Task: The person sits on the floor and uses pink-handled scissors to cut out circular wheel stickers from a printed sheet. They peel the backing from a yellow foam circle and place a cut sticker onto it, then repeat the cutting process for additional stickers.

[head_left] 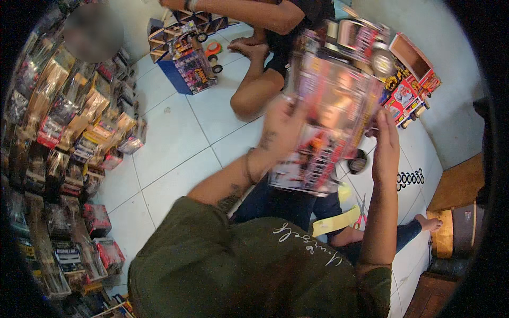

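Observation:
Held up before me is a toy truck (331, 111) with colourful printed sides and black wheels, blurred by motion. My left hand (284, 127) grips its left side, fingers partly hidden behind the body. At the opposite edge, near a wheel, my right hand (386, 140) has its fingers against the truck. Scissors (361, 214) with pink handles lie beside my leg, next to a strip of yellow paper (336, 220). Several small black wheels (410, 179) lie in rows on the floor to the right.
Wrapped toy trucks (79, 138) are stacked along the left. Another person (260, 63) sits opposite, near a blue toy truck (188, 71) and an orange tape roll (213, 49). A red toy truck (408, 95) stands by the right wall. Wooden furniture (456, 180) is at far right.

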A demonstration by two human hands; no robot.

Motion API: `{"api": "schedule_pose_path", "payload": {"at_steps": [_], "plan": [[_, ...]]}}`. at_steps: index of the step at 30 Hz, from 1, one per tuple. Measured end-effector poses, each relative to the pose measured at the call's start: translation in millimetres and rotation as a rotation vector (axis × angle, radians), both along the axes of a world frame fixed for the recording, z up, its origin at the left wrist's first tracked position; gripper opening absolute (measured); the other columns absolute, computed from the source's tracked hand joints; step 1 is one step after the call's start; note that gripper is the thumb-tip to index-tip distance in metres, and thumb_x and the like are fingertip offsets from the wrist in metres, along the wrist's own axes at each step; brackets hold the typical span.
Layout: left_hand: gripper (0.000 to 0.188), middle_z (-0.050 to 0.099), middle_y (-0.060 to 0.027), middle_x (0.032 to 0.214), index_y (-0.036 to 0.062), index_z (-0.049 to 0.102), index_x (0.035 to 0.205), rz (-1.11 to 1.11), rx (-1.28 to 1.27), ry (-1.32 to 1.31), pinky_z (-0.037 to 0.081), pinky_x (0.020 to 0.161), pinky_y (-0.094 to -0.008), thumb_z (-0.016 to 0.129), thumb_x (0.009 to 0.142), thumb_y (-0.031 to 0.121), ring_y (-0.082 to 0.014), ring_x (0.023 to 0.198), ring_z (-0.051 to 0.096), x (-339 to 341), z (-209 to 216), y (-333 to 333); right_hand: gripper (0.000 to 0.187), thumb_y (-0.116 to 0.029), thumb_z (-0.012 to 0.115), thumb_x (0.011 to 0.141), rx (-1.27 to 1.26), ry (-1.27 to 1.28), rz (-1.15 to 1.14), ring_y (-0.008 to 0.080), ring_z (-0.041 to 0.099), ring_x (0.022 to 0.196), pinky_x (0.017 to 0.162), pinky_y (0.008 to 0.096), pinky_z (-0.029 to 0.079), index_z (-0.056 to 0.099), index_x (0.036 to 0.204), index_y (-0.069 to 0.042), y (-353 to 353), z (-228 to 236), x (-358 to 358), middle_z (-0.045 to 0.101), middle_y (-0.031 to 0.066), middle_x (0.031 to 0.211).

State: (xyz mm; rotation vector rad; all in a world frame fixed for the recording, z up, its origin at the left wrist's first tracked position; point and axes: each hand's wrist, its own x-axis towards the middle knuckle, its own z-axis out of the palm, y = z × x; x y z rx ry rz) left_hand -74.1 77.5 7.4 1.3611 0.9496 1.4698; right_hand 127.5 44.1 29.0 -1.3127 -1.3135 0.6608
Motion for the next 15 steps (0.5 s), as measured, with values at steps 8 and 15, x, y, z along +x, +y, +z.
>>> {"api": "schedule_pose_path", "payload": {"at_steps": [8,15], "plan": [[0.036,0.054,-0.0173,0.061,-0.0038,0.061,0.083,0.087,-0.116,1.065,0.041,0.058,-0.0370,0.053,0.086,0.031,-0.0201,0.057,0.053,-228.9,14.5,-42.9,0.041,-0.023,0.055,0.087,-0.169,-0.045,0.170,0.0129,0.049,0.091,0.079,0.0262,0.041,0.048,0.123,-0.006,-43.4,-42.9,19.6,0.055,0.0066,0.107],[0.033,0.058,-0.0234,0.070,-0.0004,0.061,0.074,0.298,-0.059,1.634,0.043,0.065,-0.0456,0.053,0.084,0.030,-0.0390,0.069,0.056,-304.6,-62.3,-25.5,0.037,-0.022,0.061,0.083,-0.335,-0.091,0.103,0.0150,0.052,0.085,0.074,0.0286,0.044,0.054,0.115,-0.006,-74.5,-98.2,57.6,0.055,0.0064,0.108]]}}
